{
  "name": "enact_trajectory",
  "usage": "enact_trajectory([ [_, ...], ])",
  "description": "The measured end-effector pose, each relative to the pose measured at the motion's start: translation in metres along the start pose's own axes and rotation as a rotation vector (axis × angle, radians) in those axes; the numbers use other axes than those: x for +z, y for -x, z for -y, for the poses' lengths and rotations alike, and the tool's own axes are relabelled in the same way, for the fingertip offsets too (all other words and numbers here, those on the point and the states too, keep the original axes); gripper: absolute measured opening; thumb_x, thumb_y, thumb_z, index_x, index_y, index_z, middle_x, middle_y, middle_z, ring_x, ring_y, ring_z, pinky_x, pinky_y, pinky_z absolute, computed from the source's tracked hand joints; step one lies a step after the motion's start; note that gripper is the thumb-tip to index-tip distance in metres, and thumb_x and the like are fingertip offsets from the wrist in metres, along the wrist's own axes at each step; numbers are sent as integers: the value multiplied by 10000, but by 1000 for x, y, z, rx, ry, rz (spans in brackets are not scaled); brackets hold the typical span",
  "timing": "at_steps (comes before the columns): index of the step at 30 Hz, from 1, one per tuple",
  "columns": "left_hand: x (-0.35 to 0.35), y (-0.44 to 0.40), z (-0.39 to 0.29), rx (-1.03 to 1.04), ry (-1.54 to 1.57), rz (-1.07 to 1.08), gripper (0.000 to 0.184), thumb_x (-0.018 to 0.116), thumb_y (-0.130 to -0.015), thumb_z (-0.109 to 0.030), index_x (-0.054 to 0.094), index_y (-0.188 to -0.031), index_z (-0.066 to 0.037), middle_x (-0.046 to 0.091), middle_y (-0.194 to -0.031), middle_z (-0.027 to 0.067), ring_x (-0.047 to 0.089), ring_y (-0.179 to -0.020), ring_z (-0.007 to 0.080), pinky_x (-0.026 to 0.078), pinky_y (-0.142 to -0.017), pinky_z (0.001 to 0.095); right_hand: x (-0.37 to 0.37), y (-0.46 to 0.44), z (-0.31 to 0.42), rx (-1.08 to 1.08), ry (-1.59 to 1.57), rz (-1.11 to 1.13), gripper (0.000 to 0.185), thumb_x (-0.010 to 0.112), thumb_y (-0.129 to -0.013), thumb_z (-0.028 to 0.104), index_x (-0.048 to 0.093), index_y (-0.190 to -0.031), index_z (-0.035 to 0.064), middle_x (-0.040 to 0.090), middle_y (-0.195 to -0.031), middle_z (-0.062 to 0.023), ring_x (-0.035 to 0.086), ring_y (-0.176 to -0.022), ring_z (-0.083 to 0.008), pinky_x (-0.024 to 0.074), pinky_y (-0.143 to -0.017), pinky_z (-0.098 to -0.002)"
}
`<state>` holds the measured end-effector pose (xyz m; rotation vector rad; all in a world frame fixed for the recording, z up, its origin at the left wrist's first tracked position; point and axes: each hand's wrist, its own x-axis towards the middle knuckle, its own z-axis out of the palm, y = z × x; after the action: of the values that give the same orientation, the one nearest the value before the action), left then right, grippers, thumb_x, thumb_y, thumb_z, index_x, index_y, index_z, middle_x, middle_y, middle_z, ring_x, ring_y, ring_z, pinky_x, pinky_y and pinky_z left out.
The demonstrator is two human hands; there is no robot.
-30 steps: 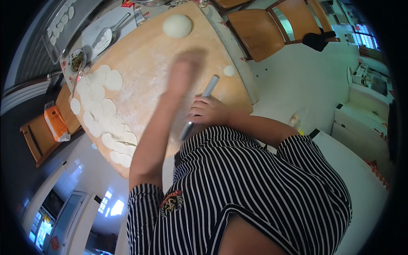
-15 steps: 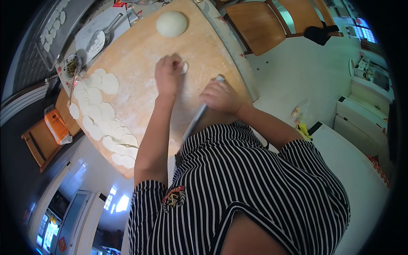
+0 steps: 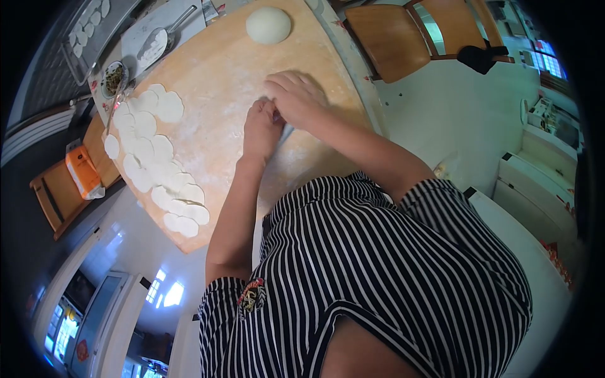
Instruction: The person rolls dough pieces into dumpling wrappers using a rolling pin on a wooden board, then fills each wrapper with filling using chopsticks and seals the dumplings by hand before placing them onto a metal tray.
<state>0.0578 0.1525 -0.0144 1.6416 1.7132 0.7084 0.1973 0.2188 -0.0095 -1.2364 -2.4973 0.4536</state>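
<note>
My right hand (image 3: pixel 295 99) is wrapped over a pale rolling pin (image 3: pixel 285 134), whose near end shows between my two hands; the rest is covered. Right against it is my left hand (image 3: pixel 261 131), its fingers bent and pinched together low on the floured wooden board (image 3: pixel 220 94). The small dough disc at its fingertips is hidden under my hands at this moment. A smooth ball of dough (image 3: pixel 268 26) sits at the board's far side. Along the left edge lie many thin, round dough wrappers (image 3: pixel 151 148), overlapping each other.
Past the board's left side are a bowl of dark green filling (image 3: pixel 115 79), a metal scoop of flour (image 3: pixel 154 49) and a tray (image 3: pixel 79 60) with pale dough pieces. A wooden chair (image 3: pixel 384 41) stands to the right. An orange pack (image 3: pixel 84 170) lies on another chair.
My right hand has moved left and away from me with the rolling pin, meeting my left hand. The dough disc, visible before at my left fingertips, is now covered. The whole view has shifted slightly.
</note>
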Motion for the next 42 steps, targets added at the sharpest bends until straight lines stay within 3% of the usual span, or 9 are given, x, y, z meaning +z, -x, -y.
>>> enact_trajectory([
  [2,2,13,-7,66,44,-14,133,664,-837,-49,634,-959,-7,667,-966,203,640,-885,370,516,-808,443,-14,42,-7,-127,212,-46,414,596,-819,144,624,-1215,28,599,-1320,-142,497,-1322,-303,348,-1135,-431],
  [5,0,30,-13,-289,19,63,180,686,-841,-103,644,-973,11,688,-957,206,667,-899,345,525,-801,416,-7,73,-8,31,239,21,502,571,-839,116,565,-1327,-3,538,-1433,-152,419,-1408,-307,264,-1201,-428],
  [8,-16,26,-20,-390,93,141,207,673,-869,-146,678,-1014,2,698,-982,209,675,-927,335,526,-814,404,-6,27,7,-1,251,-76,479,564,-844,106,565,-1312,1,549,-1409,-150,433,-1389,-313,276,-1190,-436],
  [16,-18,22,7,-12,-230,127,220,677,-889,-198,693,-992,-5,710,-994,186,672,-904,356,529,-812,441,-2,30,11,-50,60,-21,482,567,-831,89,573,-1302,-11,550,-1408,-167,446,-1376,-317,294,-1173,-447],
  [22,-31,42,-11,-395,36,244,261,666,-896,-241,707,-983,1,718,-939,197,692,-891,345,529,-814,415,-7,55,13,-25,231,-47,467,552,-848,114,587,-1298,-5,548,-1409,-167,444,-1375,-307,284,-1171,-465],
  [26,-19,21,6,-194,-171,94,273,652,-912,-252,716,-1007,-5,723,-954,217,689,-890,381,527,-816,450,13,-16,30,21,143,-160,486,558,-864,135,559,-1329,-5,527,-1430,-165,447,-1369,-317,278,-1172,-477],
  [31,-27,34,9,-161,-257,147,265,644,-917,-243,703,-1026,-8,719,-975,223,690,-906,388,530,-822,449,-1,41,23,-23,127,-59,449,562,-864,137,562,-1291,-2,526,-1409,-160,431,-1372,-329,284,-1162,-500],
  [36,-32,64,17,-492,170,231,264,626,-912,-219,687,-986,28,719,-969,220,682,-926,391,531,-841,447,-3,76,16,-41,208,-46,428,578,-844,141,571,-1249,1,538,-1376,-146,422,-1360,-332,301,-1134,-513],
  [42,-32,35,3,-297,-232,172,261,653,-915,-255,704,-954,-2,707,-990,202,672,-930,384,518,-852,468,13,-3,46,34,180,-200,446,588,-819,140,582,-1246,11,543,-1373,-137,450,-1333,-323,313,-1128,-476],
])
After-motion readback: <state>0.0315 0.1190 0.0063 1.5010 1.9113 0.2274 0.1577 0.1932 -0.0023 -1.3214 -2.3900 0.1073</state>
